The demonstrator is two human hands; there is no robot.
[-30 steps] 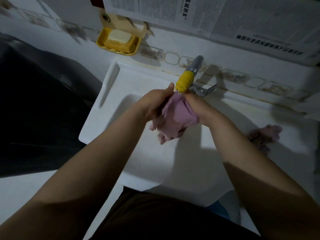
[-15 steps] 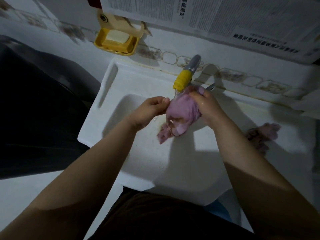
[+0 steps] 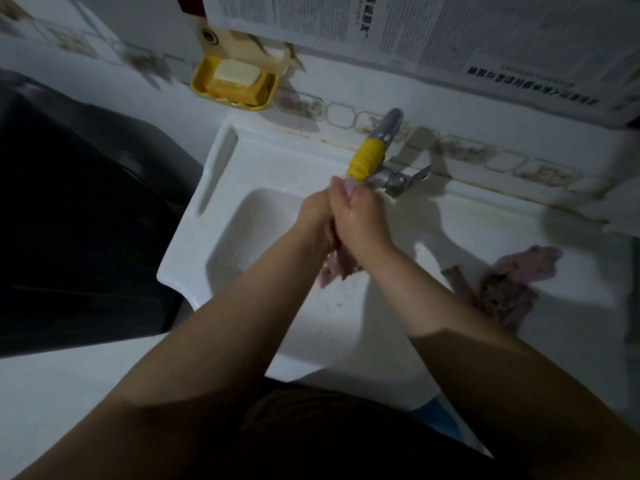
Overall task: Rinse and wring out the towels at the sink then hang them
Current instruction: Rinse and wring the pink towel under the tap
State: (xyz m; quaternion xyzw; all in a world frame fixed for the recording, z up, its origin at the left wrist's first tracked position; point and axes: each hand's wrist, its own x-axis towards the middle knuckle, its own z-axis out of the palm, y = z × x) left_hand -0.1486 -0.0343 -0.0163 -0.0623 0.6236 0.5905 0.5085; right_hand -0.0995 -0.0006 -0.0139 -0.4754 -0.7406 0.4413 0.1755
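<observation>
Over the white sink, just below the yellow-tipped tap, my left hand and my right hand are pressed together around a pink towel. Both hands grip it tightly, so most of the cloth is hidden; only its lower end hangs out beneath them and a small tip shows above the fingers. A second pink towel lies crumpled on the sink's flat right side, apart from both hands.
A yellow soap dish with a white bar is fixed to the tiled wall at the back left. Printed paper hangs above the tap. A dark appliance stands left of the sink.
My hands have closed together around the pink towel, squeezing it into a tight bundle. Earlier the cloth showed broadly between them; now it is mostly hidden.
</observation>
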